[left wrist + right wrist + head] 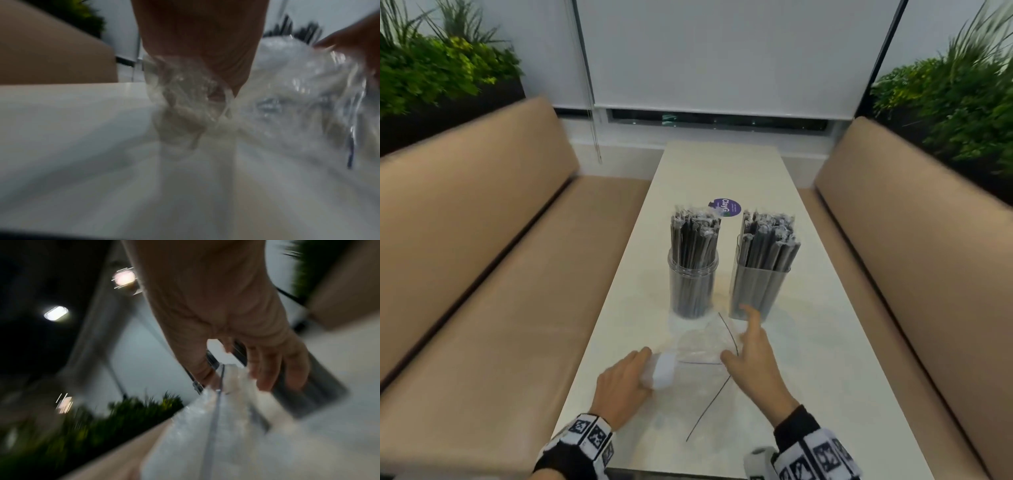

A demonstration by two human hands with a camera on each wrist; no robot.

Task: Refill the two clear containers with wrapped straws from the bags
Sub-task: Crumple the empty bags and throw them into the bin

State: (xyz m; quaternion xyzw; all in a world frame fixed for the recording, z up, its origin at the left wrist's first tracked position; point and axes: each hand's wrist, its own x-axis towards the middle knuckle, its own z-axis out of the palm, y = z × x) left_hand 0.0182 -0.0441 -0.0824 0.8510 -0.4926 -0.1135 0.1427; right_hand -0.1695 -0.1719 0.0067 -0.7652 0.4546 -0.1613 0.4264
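Two clear containers stand mid-table, both packed with dark wrapped straws: a round jar [692, 284] on the left and a square holder [758, 287] on the right. In front of them an empty clear plastic bag [702, 346] lies crumpled on the white table [825, 359]. My left hand [650, 370] grips a bunched end of the bag [185, 91]. My right hand [739, 339] hovers over the bag's right side with fingers spread. Its index finger points toward the square holder and its thumb sits at the plastic [226, 402]. The wrist views are blurred.
A round purple label [726, 207] lies behind the containers. Tan padded benches [482, 274] [914, 274] run along both long sides of the table, with green plants [431, 68] behind them. A window with a lowered blind [722, 68] closes the far end.
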